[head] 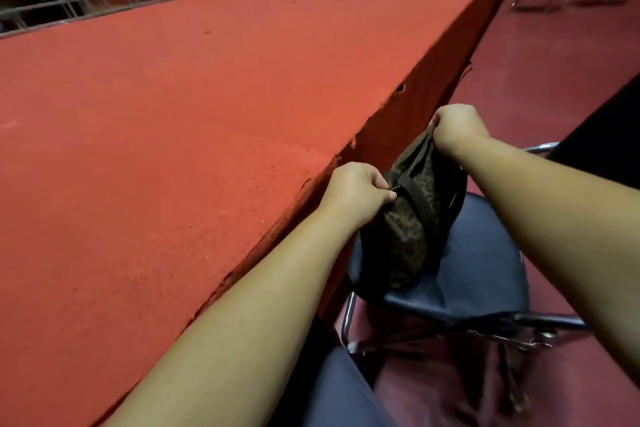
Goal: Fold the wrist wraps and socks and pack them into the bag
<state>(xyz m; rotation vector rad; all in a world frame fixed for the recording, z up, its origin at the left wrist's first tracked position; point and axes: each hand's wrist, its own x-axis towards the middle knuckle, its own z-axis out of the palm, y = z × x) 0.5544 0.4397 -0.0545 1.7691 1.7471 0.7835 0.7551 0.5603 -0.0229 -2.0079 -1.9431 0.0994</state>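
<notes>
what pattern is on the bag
A dark brown-green camouflage speckle on the bag, seen in the head view.

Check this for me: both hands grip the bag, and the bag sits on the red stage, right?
Not quite. The head view shows the left hand and right hand gripping the bag, but it sits on the chair beside the stage, not on it.
</notes>
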